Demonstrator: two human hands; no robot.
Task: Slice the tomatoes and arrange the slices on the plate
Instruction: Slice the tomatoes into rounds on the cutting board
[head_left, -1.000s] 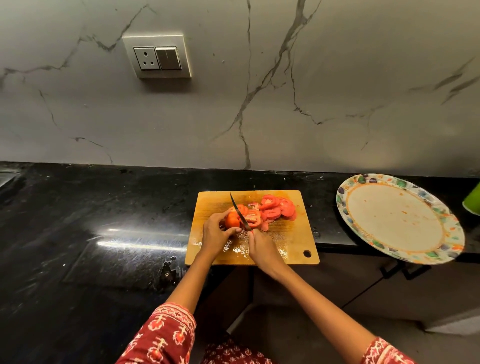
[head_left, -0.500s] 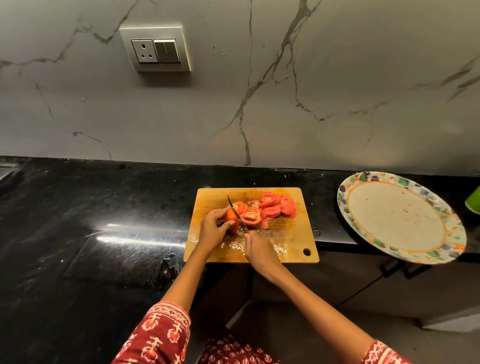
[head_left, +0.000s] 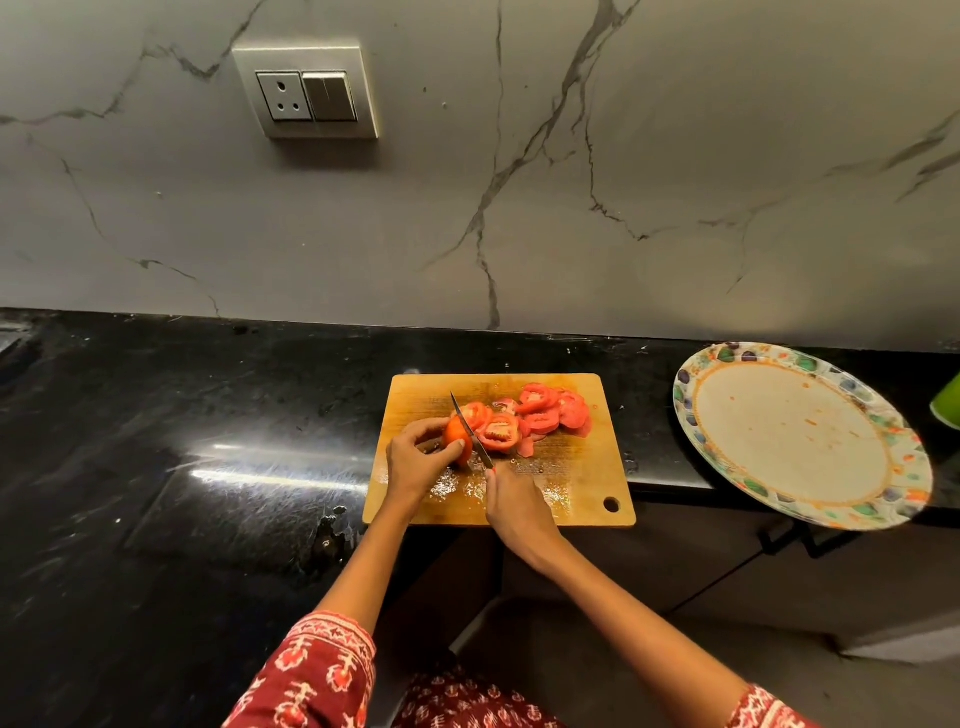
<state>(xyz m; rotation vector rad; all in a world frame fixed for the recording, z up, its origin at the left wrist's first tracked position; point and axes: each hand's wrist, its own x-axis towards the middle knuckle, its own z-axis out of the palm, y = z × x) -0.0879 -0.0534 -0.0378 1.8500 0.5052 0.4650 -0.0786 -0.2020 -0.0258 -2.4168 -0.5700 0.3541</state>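
Left hand (head_left: 415, 460): fingers curled on tomato remnant (head_left: 458, 435), board (head_left: 582, 478) centre-left. Right hand (head_left: 514, 506) grips knife (head_left: 470, 428), blade against remnant. Slices (head_left: 535, 418) at 2 o'clock. Plate (head_left: 802, 434) at 3 o'clock on table (head_left: 182, 441).

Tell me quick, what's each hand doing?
Left hand: fingers curled round the uncut tomato piece, holding it steady.
Right hand: gripping the knife.

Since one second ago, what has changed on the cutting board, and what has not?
The knife in the right hand has worked lower through the tomato piece, which the left hand still grips. The slices stay piled on the cutting board; the plate still holds none.
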